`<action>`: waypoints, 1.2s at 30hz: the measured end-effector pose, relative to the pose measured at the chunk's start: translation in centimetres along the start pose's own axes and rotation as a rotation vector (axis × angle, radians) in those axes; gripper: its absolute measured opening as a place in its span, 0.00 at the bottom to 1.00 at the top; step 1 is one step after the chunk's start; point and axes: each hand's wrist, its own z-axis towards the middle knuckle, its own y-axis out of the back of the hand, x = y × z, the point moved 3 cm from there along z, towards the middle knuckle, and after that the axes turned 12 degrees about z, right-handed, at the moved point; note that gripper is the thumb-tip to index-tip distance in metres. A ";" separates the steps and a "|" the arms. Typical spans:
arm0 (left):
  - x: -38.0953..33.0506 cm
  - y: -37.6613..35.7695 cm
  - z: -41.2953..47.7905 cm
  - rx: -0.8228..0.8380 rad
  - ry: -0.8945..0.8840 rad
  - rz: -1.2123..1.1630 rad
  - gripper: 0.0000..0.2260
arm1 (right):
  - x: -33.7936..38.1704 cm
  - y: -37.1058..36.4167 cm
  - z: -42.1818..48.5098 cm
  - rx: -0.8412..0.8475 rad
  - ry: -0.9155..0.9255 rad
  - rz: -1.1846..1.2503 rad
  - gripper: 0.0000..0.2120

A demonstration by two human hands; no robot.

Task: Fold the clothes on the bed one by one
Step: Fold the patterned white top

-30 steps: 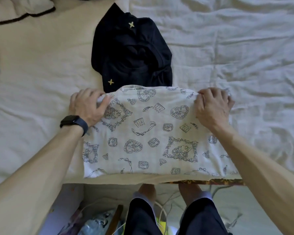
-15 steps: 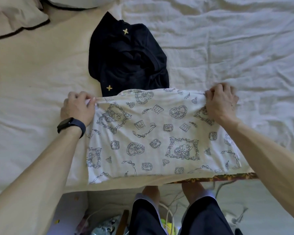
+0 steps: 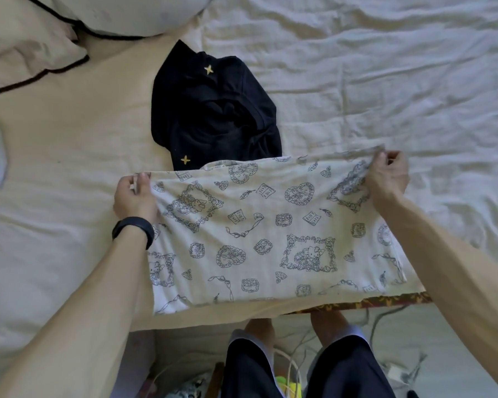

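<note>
Head view. Pinched the far-left corner of the printed white garment [image 3: 270, 239] in the left hand [image 3: 134, 196] — fingers curled round the hem, black wristband [image 3: 133, 229] just below. Clamped the far-right corner in the right hand [image 3: 388, 179], hem there lifted slightly off the bed sheet [image 3: 385, 81]. Lay spread between both hands at the bed's near edge — far hem overlapping the crumpled dark garment [image 3: 213, 116] with yellow stars.

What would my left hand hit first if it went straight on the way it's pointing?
Probably the black garment: your left hand, gripping the printed cloth by a corner, points away and slightly right across bare sheet toward its left edge.
</note>
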 end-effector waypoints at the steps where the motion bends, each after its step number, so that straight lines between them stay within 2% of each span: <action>1: -0.1 -0.1 0.2 -0.024 -0.003 -0.001 0.15 | 0.4 0.2 0.3 -0.016 0.036 0.024 0.13; 4: 0.2 -0.5 0.3 -0.089 0.008 -0.022 0.14 | 1.0 0.1 1.0 -0.053 0.143 0.013 0.11; 7: 0.8 -0.9 0.3 -0.062 0.044 -0.087 0.10 | 0.0 -0.1 1.2 -0.051 0.142 0.022 0.11; 10: 0.9 -1.3 0.0 0.058 0.094 -0.203 0.17 | -0.4 0.2 0.4 -0.056 0.143 0.012 0.16; 11: 0.7 -1.0 -0.6 0.045 0.087 -0.175 0.20 | -0.2 0.5 -0.2 -0.075 0.148 -0.023 0.19; 12: 0.6 -0.6 -1.4 -0.021 0.028 -0.085 0.23 | -0.1 0.6 -1.4 -0.092 0.155 -0.075 0.21; 13: 0.3 -0.2 -2.6 -0.122 -0.106 0.021 0.25 | -0.1 0.6 -3.0 -0.091 0.183 -0.123 0.23; 15: -0.2 -0.9 -7.0 -0.233 -0.461 0.195 0.27 | -0.6 -0.2 -7.9 -0.023 0.385 -0.206 0.25; 16: -0.4 -2.2 -10.0 -0.185 -0.596 0.263 0.28 | -1.3 -1.1 -11.1 0.038 0.529 -0.250 0.25; 17: -0.1 -3.8 -13.1 -0.067 -0.691 0.330 0.30 | -2.5 -2.1 -14.3 0.128 0.658 -0.300 0.25; 18: 0.3 -5.5 -16.2 0.043 -0.766 0.402 0.32 | -3.7 -3.3 -17.2 0.245 0.738 -0.366 0.25; 20: 2.4 -7.7 -19.8 0.134 -0.865 0.526 0.31 | -6.2 -4.8 -20.8 0.465 0.807 -0.533 0.27; 22: 5.7 -8.1 -18.7 0.170 -0.763 0.603 0.29 | -8.0 -4.4 -19.2 0.561 0.832 -0.712 0.28; 24: 9.2 -6.7 -15.9 0.168 -0.588 0.680 0.30 | -9.1 -2.2 -14.8 0.577 0.760 -0.870 0.29; 26: 11.6 -4.9 -13.7 0.162 -0.425 0.699 0.31 | -9.2 0.6 -10.5 0.488 0.638 -0.953 0.29; 28: 12.3 -3.8 -12.5 0.144 -0.333 0.652 0.31 | -8.9 3.0 -8.3 0.371 0.468 -0.915 0.30; 30: 11.5 -3.9 -13.0 0.087 -0.326 0.595 0.30 | -8.7 4.1 -8.6 0.275 0.423 -0.847 0.32; 31: 10.7 -4.3 -14.0 0.037 -0.348 0.569 0.29 | -8.7 4.1 -9.5 0.263 0.501 -0.836 0.32; 34: 7.2 -6.7 -19.5 -0.023 -0.504 0.508 0.28 | -10.4 3.3 -12.9 0.454 0.814 -0.851 0.31; 36: 4.8 -9.4 -24.1 0.087 -0.652 0.499 0.29 | -11.5 3.6 -12.3 0.538 0.790 -0.878 0.30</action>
